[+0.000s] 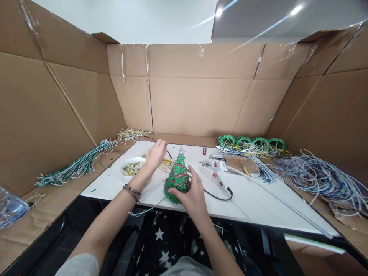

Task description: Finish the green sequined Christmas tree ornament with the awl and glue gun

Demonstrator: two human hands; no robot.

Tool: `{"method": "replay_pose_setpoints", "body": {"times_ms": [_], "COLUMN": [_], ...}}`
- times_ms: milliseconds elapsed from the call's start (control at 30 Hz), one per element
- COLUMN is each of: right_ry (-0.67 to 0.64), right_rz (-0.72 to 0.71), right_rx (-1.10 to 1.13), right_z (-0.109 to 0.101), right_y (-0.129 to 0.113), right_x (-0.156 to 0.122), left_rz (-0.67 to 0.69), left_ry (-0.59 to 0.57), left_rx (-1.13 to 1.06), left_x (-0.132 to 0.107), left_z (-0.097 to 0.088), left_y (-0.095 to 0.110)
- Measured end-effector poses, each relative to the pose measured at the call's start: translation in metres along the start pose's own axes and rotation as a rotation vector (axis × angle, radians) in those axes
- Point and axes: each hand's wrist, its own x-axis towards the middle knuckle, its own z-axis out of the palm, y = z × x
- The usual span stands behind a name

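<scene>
Standing upright, the beaded tree (177,177) is grasped by the right hand (193,196); the left hand (155,155) is curled over yellow wires (166,165), grip unclear; a glue gun (215,173) is seen beside the right fingers.

Bright, even indoor light. Two ceiling lamps (219,12) at 12-1 o'clock flare into long streaks. Tape (122,65) glints at 11 on the cardboard walls (198,99). Centre sharp: green tree (177,178) and right hand (195,195) crisp, faint soft shadows on the white board (258,199). Heavy wide-angle bending at edges; clear plastic (10,209) at 8 smeared. Dark at 6.
</scene>
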Motion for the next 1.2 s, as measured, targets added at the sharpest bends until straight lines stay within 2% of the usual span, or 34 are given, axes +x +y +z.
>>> {"method": "replay_pose_setpoints", "body": {"times_ms": [100, 233, 267, 333, 433, 567, 700, 833, 933, 1033, 1200], "right_ry": [0.044, -0.020, -0.053, -0.110, -0.122, 0.000, 0.094, 0.105, 0.076, 0.103, 0.147], "right_rz": [0.001, -0.047, -0.048, -0.032, -0.009, 0.028, 0.033, -0.039, -0.014, 0.045, 0.016], "right_rx": [-0.029, 0.022, 0.039, 0.057, 0.015, -0.221, -0.277, -0.112, -0.026, -0.098, -0.256], "right_z": [0.009, 0.001, -0.004, -0.011, -0.015, -0.006, 0.001, -0.004, -0.007, -0.004, 0.008], "right_y": [-0.006, -0.002, 0.000, 0.002, -0.001, -0.010, -0.011, -0.002, 0.002, -0.001, -0.005], "right_x": [0.002, 0.004, 0.005, 0.005, 0.006, 0.006, 0.004, 0.001, 0.001, 0.001, -0.003], "left_rz": [-0.006, 0.011, 0.058, 0.145, 0.207, 0.275, 0.302, 0.323, 0.338, 0.367, 0.433], "left_ry": [0.236, 0.489, 0.577, 0.661, 0.749, 0.886, 0.891, 0.814, 0.801, 0.756, 0.627], "left_rx": [-0.134, -0.316, -0.488, -0.693, -0.676, -0.517, -0.509, -0.570, -0.606, -0.604, -0.597], "left_x": [0.000, -0.014, -0.020, -0.035, -0.059, -0.087, -0.100, -0.104, -0.103, -0.103, -0.103], "left_z": [-0.014, -0.038, -0.045, -0.058, -0.076, -0.093, -0.101, -0.102, -0.100, -0.097, -0.096], "left_y": [0.000, 0.012, 0.017, 0.029, 0.044, 0.055, 0.058, 0.061, 0.064, 0.065, 0.066]}}
